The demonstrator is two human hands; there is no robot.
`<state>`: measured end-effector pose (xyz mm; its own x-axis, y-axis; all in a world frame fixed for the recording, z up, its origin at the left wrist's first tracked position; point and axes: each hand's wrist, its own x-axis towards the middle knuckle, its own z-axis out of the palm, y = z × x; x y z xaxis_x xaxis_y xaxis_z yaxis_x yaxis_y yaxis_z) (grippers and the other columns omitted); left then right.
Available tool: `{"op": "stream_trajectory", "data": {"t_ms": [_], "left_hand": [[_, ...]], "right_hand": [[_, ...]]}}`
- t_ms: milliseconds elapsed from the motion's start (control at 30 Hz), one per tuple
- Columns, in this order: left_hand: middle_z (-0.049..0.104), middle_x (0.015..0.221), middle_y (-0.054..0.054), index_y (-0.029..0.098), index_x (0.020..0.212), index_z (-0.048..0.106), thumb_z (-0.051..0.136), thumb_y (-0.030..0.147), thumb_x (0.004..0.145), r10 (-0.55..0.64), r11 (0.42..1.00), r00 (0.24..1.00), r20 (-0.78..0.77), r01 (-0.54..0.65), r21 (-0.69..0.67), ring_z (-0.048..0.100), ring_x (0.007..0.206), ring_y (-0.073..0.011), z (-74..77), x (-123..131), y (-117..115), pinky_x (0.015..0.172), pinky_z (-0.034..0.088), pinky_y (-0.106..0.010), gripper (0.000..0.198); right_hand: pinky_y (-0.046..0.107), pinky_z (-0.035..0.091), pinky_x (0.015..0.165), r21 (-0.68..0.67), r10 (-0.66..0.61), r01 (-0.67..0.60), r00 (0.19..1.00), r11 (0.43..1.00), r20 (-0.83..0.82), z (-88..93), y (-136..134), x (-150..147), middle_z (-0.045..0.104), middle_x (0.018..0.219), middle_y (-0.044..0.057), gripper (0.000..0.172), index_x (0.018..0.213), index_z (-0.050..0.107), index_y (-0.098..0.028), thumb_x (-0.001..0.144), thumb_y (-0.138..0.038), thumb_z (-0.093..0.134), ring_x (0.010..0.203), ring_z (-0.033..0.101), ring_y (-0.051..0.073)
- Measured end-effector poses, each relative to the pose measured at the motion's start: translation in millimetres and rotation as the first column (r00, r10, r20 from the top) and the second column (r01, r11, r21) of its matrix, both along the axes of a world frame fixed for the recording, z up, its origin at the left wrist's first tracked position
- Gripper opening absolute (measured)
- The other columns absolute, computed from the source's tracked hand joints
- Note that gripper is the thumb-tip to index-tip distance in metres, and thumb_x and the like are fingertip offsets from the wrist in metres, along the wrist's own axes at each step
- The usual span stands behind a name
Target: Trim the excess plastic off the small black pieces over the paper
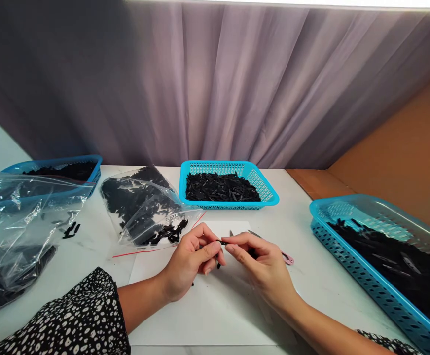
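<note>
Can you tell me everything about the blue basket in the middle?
The blue basket is bright blue and looks like plastic. It's a rectangle with a smooth, wide rim and sloping walls full of little holes. It stands upright on the white table, in front of the curtain. Thin black strips are heaped inside, covering the part of its bottom I can see. Neither the left hand nor the right hand touches it.

Showing faint print (180,216) on the clear plastic bag (129,234), just left of the frame's centre. Appearing too small and blurred to read. Offering no legible word, number or sign elsewhere.
</note>
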<state>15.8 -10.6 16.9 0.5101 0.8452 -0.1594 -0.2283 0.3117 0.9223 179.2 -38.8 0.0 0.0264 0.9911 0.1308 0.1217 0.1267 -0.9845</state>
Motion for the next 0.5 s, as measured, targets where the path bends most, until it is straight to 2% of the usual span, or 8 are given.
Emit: {"op": "stream_trajectory", "data": {"t_ms": [67, 200, 333, 500], "left_hand": [[0.066, 0.063, 0.0, 0.018, 0.076, 0.049, 0.071, 0.043, 0.079, -0.008, 1.0, 1.0, -0.006, 0.008, 0.009, 0.039, 0.044, -0.0044, -0.3, 0.1, -0.1, 0.046, 0.023, -0.02, 0.033], [0.065, 0.063, 0.0, 0.019, 0.076, 0.049, 0.07, 0.042, 0.08, -0.003, 1.0, 1.0, -0.014, 0.003, 0.008, 0.038, 0.045, -0.0048, -0.7, -0.2, -1.5, 0.047, 0.022, -0.021, 0.032], [0.064, 0.063, 0.001, 0.019, 0.077, 0.049, 0.07, 0.041, 0.08, 0.005, 1.0, 1.0, 0.0, -0.005, 0.008, 0.038, 0.045, -0.0051, -1.0, -1.1, -3.6, 0.047, 0.022, -0.021, 0.03], [0.065, 0.063, 0.001, 0.019, 0.076, 0.049, 0.069, 0.038, 0.081, 0.012, 1.0, 1.0, 0.024, -0.012, 0.026, 0.038, 0.045, -0.0049, -0.1, -1.6, -4.0, 0.047, 0.023, -0.02, 0.028]], "right_hand": [[0.028, 0.036, 0.053, -0.004, -0.011, 0.011, 1.0, 1.0, 0.001, 1.2, 0.0, 0.5, 0.059, 0.063, 0.001, 0.025, 0.078, 0.073, -0.019, 0.082, -0.043, 0.066, 0.055, 0.043, 0.014], [0.027, 0.037, 0.055, 0.006, 0.004, -0.004, 0.999, 1.0, 0.035, 3.0, -0.2, 1.2, 0.058, 0.061, 0.0, 0.029, 0.066, 0.061, -0.02, 0.085, -0.042, 0.063, 0.057, 0.047, 0.015], [0.027, 0.038, 0.059, 0.027, 0.091, -0.092, 0.996, 0.995, 0.018, 1.1, 0.2, 2.2, 0.055, 0.065, 0.0, 0.032, 0.069, 0.058, -0.02, 0.09, -0.045, 0.058, 0.062, 0.047, 0.016], [0.027, 0.036, 0.06, -0.008, 0.149, -0.15, 0.984, 0.989, -0.095, -2.1, -1.7, 1.8, 0.05, 0.069, -0.001, 0.032, 0.075, 0.054, -0.021, 0.092, -0.048, 0.055, 0.065, 0.044, 0.016]]}}
